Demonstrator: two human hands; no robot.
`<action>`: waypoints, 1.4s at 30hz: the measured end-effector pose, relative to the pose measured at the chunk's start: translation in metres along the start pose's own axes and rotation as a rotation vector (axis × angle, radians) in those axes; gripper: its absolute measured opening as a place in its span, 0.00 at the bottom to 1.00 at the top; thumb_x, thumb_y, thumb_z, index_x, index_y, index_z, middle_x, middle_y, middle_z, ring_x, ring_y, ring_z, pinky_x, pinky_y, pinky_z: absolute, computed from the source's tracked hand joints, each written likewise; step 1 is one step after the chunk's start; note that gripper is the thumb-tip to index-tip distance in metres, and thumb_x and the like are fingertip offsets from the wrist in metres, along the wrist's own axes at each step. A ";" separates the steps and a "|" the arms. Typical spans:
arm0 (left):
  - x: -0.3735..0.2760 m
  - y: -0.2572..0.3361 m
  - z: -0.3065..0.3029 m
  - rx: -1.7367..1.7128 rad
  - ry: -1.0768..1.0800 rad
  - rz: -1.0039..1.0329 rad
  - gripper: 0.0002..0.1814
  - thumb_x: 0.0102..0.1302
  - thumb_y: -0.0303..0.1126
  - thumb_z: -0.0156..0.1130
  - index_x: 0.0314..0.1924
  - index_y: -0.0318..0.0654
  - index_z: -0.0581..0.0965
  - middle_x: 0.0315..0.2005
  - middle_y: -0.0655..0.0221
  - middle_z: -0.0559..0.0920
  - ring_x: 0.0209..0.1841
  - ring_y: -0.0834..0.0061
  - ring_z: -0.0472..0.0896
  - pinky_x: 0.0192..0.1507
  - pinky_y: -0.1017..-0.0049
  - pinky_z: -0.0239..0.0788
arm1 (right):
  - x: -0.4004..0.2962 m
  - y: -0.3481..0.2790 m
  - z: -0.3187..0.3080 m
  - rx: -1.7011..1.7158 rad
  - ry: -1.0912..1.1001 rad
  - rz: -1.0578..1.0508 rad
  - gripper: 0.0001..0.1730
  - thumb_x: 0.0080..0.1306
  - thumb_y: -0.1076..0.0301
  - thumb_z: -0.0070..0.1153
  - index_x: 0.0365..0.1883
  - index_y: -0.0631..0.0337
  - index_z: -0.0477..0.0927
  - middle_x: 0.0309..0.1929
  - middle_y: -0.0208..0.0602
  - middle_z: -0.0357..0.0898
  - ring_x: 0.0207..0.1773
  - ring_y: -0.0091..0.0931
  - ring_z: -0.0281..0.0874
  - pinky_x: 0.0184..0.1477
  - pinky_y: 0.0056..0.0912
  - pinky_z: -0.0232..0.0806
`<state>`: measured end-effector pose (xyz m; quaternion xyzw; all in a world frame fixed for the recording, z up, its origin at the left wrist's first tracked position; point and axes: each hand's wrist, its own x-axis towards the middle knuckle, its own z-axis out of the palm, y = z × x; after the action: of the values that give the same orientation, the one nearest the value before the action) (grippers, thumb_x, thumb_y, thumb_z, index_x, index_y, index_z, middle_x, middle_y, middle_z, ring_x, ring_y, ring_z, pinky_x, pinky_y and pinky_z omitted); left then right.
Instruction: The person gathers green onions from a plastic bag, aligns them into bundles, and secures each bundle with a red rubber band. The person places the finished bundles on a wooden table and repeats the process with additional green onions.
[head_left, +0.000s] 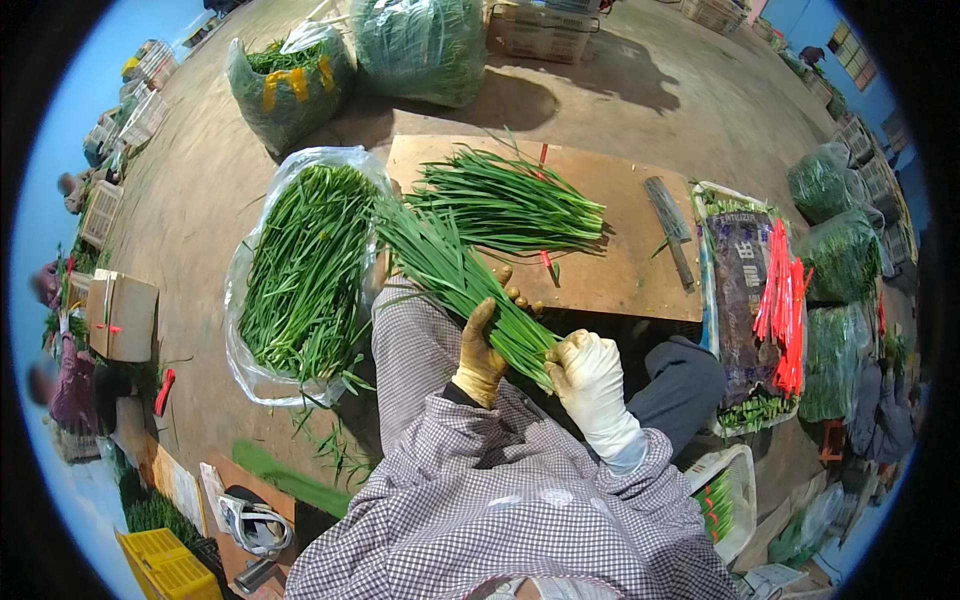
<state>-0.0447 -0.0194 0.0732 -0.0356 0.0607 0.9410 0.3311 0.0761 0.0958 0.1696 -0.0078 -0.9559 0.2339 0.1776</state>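
Note:
A bunch of green chives (457, 274) lies slantwise over my lap, leaf tips toward the upper left. My left hand (484, 352), in a yellowed glove, is wrapped around it from below, thumb on the near side. At the pale stem ends, my right hand (596, 386) in a white glove has its fingers curled onto the stems. Beyond them, a second pile of chives (510, 199) rests on a wooden board (622, 277), across a red tie strip (544, 154). Left of my knee, loose chives (307, 277) fill a clear plastic bag (236, 330).
A knife (671, 232) lies at the board's right side. Red tie strips (784, 315) rest on a printed sack (739, 300) over a crate to the right. Stuffed bags (420, 49) stand ahead. Bundled chives sit in a white basket (739, 517). People work along the left edge.

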 end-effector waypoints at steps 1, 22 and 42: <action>0.000 -0.001 -0.001 -0.012 -0.020 -0.008 0.29 0.67 0.31 0.64 0.66 0.34 0.67 0.38 0.65 0.82 0.43 0.68 0.82 0.59 0.59 0.73 | -0.002 0.004 0.003 0.050 0.011 0.032 0.10 0.52 0.75 0.64 0.32 0.60 0.77 0.34 0.40 0.77 0.37 0.39 0.77 0.39 0.42 0.68; 0.013 0.024 -0.005 -0.270 -0.141 0.056 0.30 0.68 0.32 0.66 0.65 0.32 0.66 0.30 0.74 0.70 0.34 0.77 0.71 0.51 0.67 0.70 | -0.035 0.021 -0.013 1.432 0.127 0.469 0.12 0.70 0.67 0.60 0.41 0.65 0.71 0.38 0.42 0.78 0.35 0.29 0.78 0.39 0.34 0.76; 0.011 0.057 0.012 -0.074 -0.289 0.155 0.31 0.69 0.34 0.63 0.68 0.36 0.64 0.32 0.74 0.70 0.37 0.78 0.72 0.54 0.67 0.67 | -0.025 0.040 0.006 0.351 0.013 0.273 0.06 0.61 0.70 0.64 0.32 0.64 0.84 0.28 0.43 0.82 0.31 0.41 0.81 0.34 0.40 0.70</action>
<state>-0.0892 -0.0549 0.0886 0.0928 -0.0197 0.9606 0.2614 0.0943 0.1264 0.1381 -0.1077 -0.8894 0.4184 0.1493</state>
